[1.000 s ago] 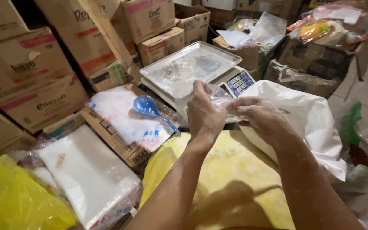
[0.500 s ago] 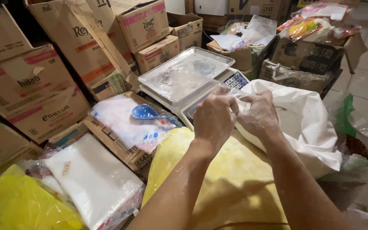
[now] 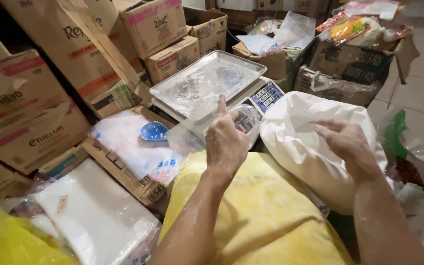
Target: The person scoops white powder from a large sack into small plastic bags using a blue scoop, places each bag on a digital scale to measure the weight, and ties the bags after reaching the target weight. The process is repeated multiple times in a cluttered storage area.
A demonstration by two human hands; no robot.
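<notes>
L hand point(image 3: 225, 142) pinches a clear plastic bag point(image 3: 197, 132), fingers curled shut on it, index up, just in front of the scale's metal tray point(image 3: 207, 81). R hand point(image 3: 347, 142) is spread, holding nothing, over the white sack point(image 3: 300, 142). Blue scoop point(image 3: 154, 131) lies nearby, left of the bag.

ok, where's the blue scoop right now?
Head view, left of the left hand: the blue scoop lies on a printed plastic sheet, beside the scale's metal tray.
</notes>
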